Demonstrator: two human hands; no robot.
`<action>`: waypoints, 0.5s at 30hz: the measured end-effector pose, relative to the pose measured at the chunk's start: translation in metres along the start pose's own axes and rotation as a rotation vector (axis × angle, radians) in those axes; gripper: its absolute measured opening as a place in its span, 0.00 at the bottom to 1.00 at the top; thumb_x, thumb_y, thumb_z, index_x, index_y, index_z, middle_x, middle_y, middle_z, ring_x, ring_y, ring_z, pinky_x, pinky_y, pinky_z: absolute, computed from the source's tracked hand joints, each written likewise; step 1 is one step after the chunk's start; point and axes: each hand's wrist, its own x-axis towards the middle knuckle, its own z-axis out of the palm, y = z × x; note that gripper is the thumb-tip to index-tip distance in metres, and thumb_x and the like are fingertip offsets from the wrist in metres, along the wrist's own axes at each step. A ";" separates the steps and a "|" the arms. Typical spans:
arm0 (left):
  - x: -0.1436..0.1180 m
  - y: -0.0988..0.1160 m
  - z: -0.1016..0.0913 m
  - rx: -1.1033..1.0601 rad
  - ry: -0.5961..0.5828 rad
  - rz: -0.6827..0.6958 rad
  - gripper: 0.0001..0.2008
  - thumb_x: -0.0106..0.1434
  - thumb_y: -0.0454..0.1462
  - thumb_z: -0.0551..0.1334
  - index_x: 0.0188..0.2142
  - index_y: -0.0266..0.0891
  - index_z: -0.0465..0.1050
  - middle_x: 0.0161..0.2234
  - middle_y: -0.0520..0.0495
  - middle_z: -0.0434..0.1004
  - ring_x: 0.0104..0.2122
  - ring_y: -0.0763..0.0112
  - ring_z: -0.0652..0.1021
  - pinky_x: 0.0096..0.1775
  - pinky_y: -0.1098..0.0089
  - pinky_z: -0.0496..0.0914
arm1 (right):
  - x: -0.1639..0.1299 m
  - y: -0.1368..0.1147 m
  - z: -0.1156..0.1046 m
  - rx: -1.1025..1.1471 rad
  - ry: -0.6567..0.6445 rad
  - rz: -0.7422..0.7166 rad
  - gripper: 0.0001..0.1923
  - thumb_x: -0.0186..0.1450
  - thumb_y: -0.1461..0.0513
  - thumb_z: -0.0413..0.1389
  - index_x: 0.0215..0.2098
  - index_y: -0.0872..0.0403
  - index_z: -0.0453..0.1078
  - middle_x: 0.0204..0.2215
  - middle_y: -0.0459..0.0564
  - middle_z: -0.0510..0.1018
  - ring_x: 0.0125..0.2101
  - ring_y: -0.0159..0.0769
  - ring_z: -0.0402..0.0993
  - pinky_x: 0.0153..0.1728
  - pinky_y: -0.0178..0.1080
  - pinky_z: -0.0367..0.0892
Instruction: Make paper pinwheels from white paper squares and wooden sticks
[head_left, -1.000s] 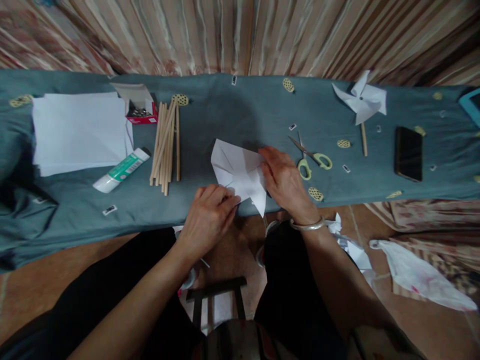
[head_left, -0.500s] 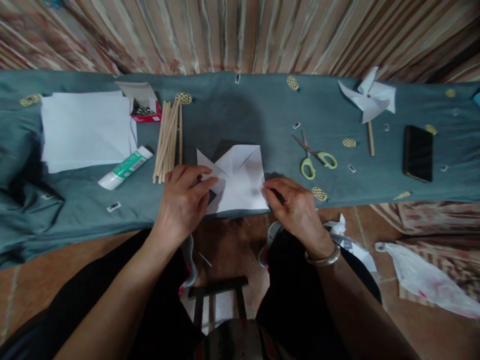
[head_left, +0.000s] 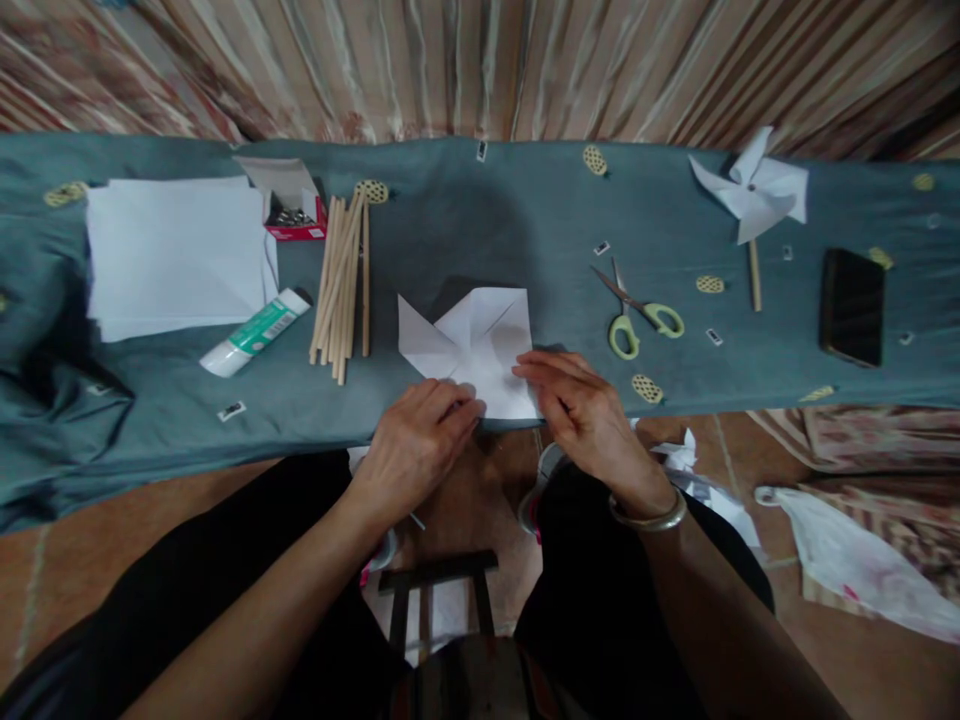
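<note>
Starting at the far left of the table [head_left: 480, 230], I am seeing a stack of white sheets [head_left: 176, 255] lying flat, with a small red box [head_left: 292, 212] at its right corner and a glue tube [head_left: 255, 335] just below it. Beside these a bundle of wooden sticks [head_left: 341, 285] is resting. In the middle, the cut paper square [head_left: 469, 350] is lying flat at the near edge, squared up where half a second ago it was being shifted. My left hand [head_left: 416, 445] has come back from the paper's left flap and is now pressing curled fingertips on its near edge; my right hand [head_left: 589, 415] is lying flat and spread on the right corner, gripping nothing. Further right are scissors [head_left: 637, 312], a finished pinwheel [head_left: 754, 195] and a phone [head_left: 851, 305].
</note>
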 end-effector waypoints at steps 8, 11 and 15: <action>-0.001 0.000 0.000 -0.029 0.050 -0.038 0.06 0.66 0.31 0.58 0.41 0.32 0.74 0.39 0.42 0.78 0.37 0.65 0.77 0.39 0.65 0.76 | 0.001 0.007 -0.001 0.204 -0.004 0.116 0.21 0.65 0.71 0.46 0.48 0.50 0.74 0.49 0.51 0.79 0.53 0.39 0.72 0.57 0.51 0.66; -0.001 -0.001 0.000 -0.036 0.061 -0.042 0.07 0.66 0.31 0.58 0.41 0.31 0.73 0.39 0.41 0.78 0.37 0.65 0.78 0.39 0.65 0.77 | 0.002 0.005 0.001 0.294 0.020 0.187 0.18 0.64 0.69 0.50 0.46 0.48 0.75 0.49 0.50 0.79 0.54 0.39 0.72 0.58 0.52 0.65; -0.002 0.000 -0.003 -0.039 0.046 -0.037 0.06 0.66 0.31 0.58 0.40 0.31 0.74 0.38 0.41 0.78 0.37 0.65 0.78 0.39 0.65 0.76 | 0.006 -0.001 0.002 0.436 0.008 0.235 0.12 0.61 0.67 0.57 0.41 0.48 0.77 0.48 0.49 0.79 0.54 0.40 0.72 0.58 0.52 0.65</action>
